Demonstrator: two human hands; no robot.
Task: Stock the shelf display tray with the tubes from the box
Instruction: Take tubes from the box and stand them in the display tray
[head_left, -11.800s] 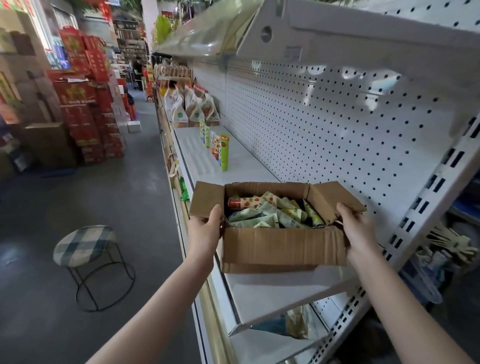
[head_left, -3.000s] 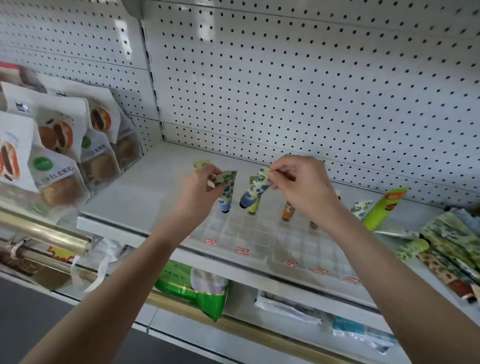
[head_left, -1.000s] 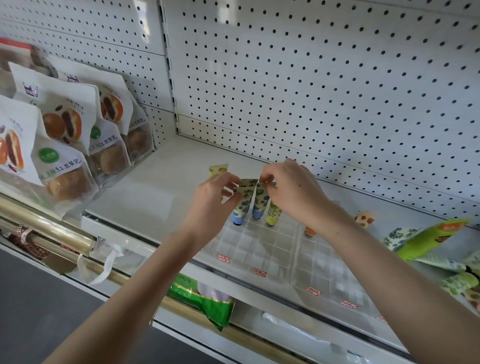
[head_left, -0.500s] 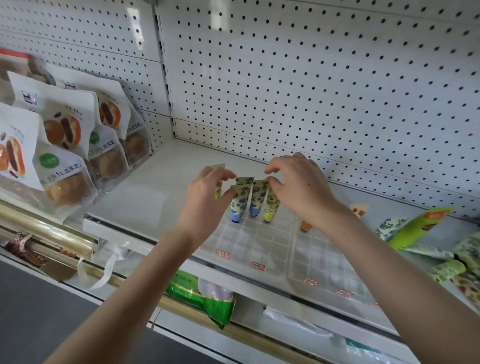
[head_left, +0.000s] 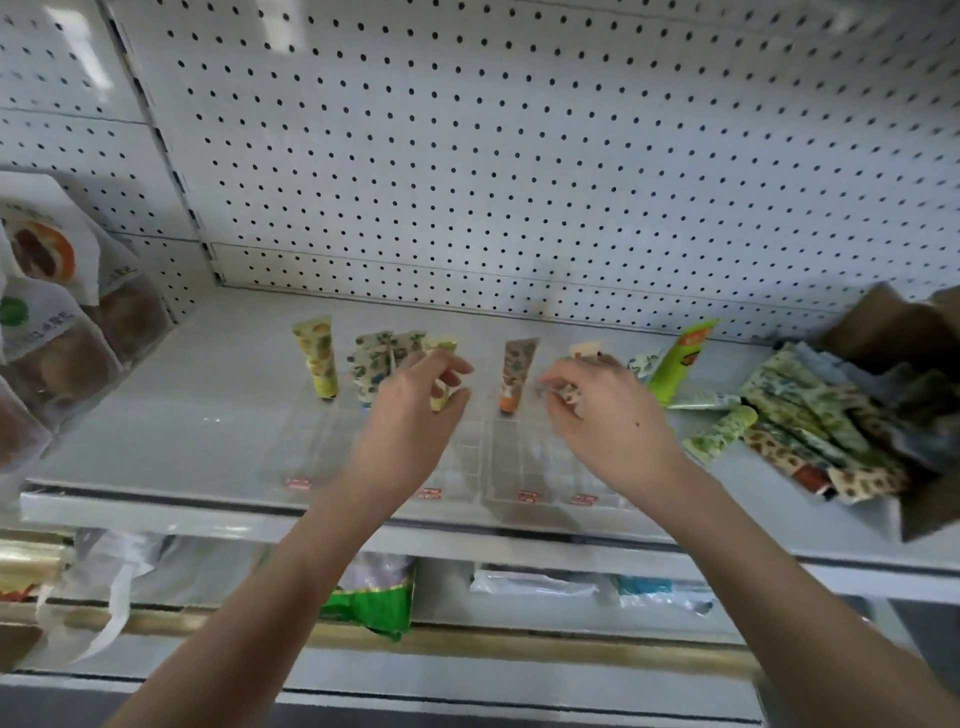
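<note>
A clear gridded display tray (head_left: 306, 452) lies on the white shelf. Standing in its back row are a yellow tube (head_left: 318, 358), blue-flowered tubes (head_left: 370, 364), an orange-capped tube (head_left: 515, 371) and a pale tube (head_left: 584, 349) half hidden behind my right hand. My left hand (head_left: 415, 415) curls its thumb and fingers round a yellow-green tube (head_left: 441, 397) beside the blue ones. My right hand (head_left: 610, 421) pinches a small patterned tube (head_left: 563, 392) just right of the orange-capped one. The cardboard box (head_left: 883, 327) lies tipped at the right, with several tubes (head_left: 810, 421) spilled from it.
A tall green tube (head_left: 681, 358) leans among the loose ones by the box. Pastry bags (head_left: 62, 332) stand at the shelf's left end. The pegboard wall (head_left: 519, 156) backs the shelf. Packaged goods (head_left: 371, 603) fill the shelf below.
My right hand has left the blue tubes and moved right, where it now pinches a tube by the orange-capped one. My left hand has shifted onto the yellow-green tube. The view has swung right.
</note>
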